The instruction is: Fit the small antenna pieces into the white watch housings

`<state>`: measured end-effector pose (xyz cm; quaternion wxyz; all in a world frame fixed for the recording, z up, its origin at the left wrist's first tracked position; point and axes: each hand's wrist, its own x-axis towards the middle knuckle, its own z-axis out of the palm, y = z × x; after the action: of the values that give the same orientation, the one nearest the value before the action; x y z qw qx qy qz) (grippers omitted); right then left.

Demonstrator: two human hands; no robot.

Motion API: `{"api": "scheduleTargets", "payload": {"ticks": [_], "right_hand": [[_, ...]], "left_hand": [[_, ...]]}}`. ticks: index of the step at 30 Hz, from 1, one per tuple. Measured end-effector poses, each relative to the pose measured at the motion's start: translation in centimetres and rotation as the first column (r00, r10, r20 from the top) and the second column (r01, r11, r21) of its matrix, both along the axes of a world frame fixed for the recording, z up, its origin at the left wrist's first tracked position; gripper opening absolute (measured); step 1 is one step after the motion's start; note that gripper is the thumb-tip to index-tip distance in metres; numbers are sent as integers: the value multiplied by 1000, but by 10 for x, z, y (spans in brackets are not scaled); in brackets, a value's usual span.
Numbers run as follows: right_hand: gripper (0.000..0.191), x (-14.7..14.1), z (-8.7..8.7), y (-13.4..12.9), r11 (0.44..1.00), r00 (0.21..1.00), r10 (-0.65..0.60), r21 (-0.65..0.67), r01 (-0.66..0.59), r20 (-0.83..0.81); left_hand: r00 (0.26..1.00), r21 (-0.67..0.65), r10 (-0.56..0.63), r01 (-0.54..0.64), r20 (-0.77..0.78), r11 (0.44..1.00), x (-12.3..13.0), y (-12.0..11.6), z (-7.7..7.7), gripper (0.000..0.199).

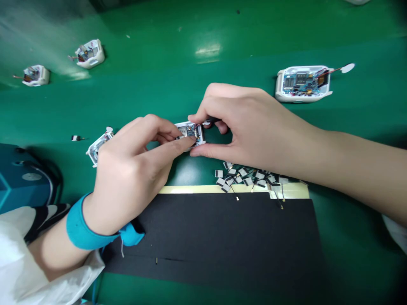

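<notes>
Both hands meet at a small white watch case with a circuit board inside, just left of the middle. My right hand grips its right end between thumb and fingers, and a dark piece shows under those fingers, too hidden to name. My left hand is closed at the case's left side, its thumb pressed onto the board and its other fingertips partly hidden. A blue band circles the left wrist. Below the right hand lies a pile of small black-and-white parts with thin leads.
Another open watch case lies at the right, and a case sits partly behind my left hand. Two more stand at the upper left. A loose small part and a teal device are at the left. A black mat lies in front.
</notes>
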<state>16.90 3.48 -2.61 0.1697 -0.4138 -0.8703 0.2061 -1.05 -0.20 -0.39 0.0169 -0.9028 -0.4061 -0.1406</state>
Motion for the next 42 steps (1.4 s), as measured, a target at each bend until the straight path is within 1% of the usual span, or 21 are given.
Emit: {"api": "scheduleTargets", "payload": {"ticks": [4,10,16,19,24,30,35,39,42], "right_hand": [[40,0,0,0,1000,1000,1,0,-1,1],[35,2,-2,0,999,998,38,31,-37,-47],[34,3,-5,0,998,996,40,56,-36,-86],[32,3,-6,0,999,988,39,41,-34,-146],[33,4,-6,1,999,986,32,36,-26,-166],[30,5,-9,2,999,963,47,13,-45,-265],[35,5,-7,1,998,981,56,36,-50,-184],[23,9,-1,-1,999,986,29,29,-24,-167],[28,15,5,-3,998,982,32,67,-20,-186]], "left_hand": [[1000,-3,-5,5,11,1000,0,0,0,18],[999,-1,38,-38,4,999,2,-2,-1,18],[997,38,-56,54,52,998,-3,3,-7,18],[996,29,-63,62,61,998,-4,4,-8,18],[993,17,-81,79,90,997,-3,4,-7,19],[993,28,-84,82,77,996,-4,6,-7,18],[993,49,-102,99,57,994,-4,6,-7,17],[998,15,-52,51,44,999,-1,3,-4,17],[999,-18,-21,22,47,1000,0,3,-3,19]]}}
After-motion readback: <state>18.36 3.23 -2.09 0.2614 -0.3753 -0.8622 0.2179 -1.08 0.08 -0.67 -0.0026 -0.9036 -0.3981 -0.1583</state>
